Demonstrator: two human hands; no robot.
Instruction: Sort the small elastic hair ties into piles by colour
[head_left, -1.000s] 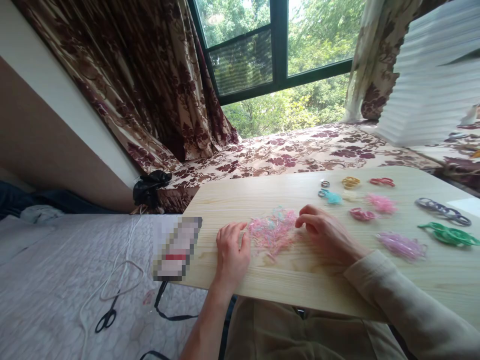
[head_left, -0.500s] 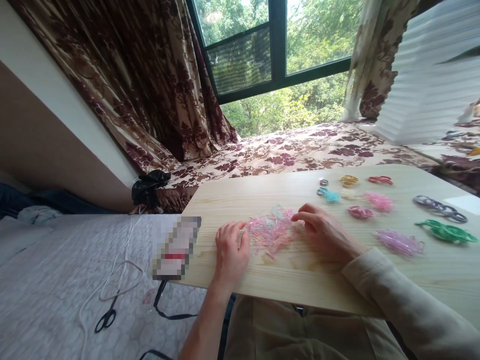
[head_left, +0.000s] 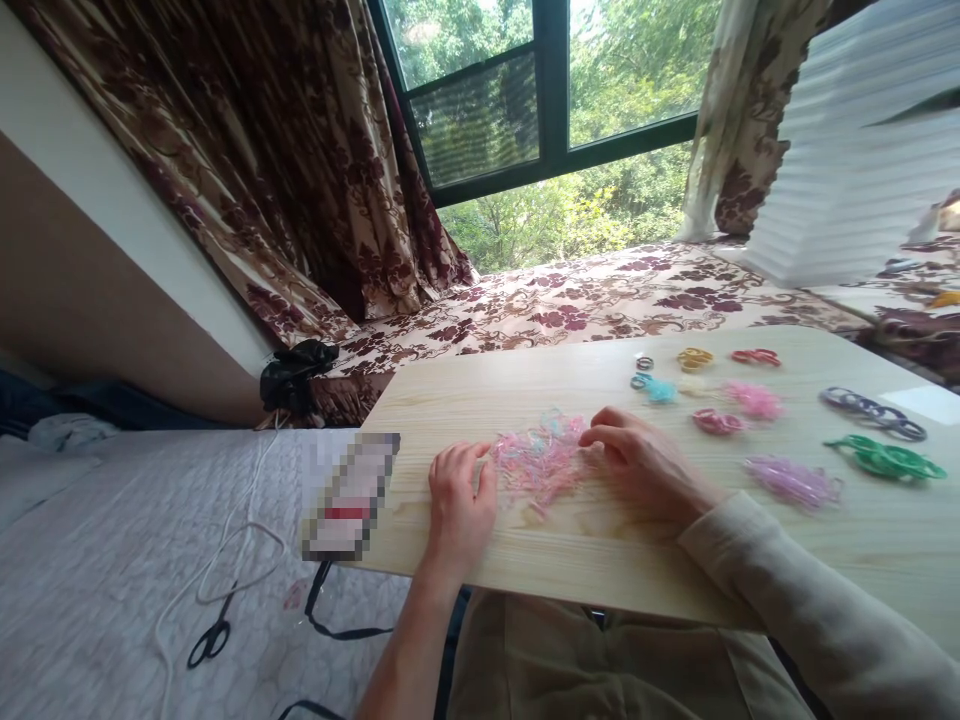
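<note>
A loose pile of small pink, lilac and pale blue elastic bands (head_left: 541, 462) lies on the wooden tabletop (head_left: 600, 560). My left hand (head_left: 459, 500) rests at the pile's left edge, its thumb apart from the fingers and nothing seen in it. On the other side, my right hand (head_left: 641, 455) has its thumb and index finger close together at the pile's right edge. Whatever may be between those fingertips is too small to make out. Sorted beyond the right hand are a lilac heap of bands (head_left: 793, 482), a pink heap (head_left: 752, 400) and a light blue heap (head_left: 660, 390).
Larger hair ties lie to the right: green (head_left: 885, 458), dark purple (head_left: 874, 412), pink (head_left: 718, 422), yellow (head_left: 695, 358) and red (head_left: 756, 357). A blurred-out flat object (head_left: 352, 497) sits at the left table edge. Black scissors (head_left: 210, 640) and a white cable (head_left: 244, 530) lie on the bed.
</note>
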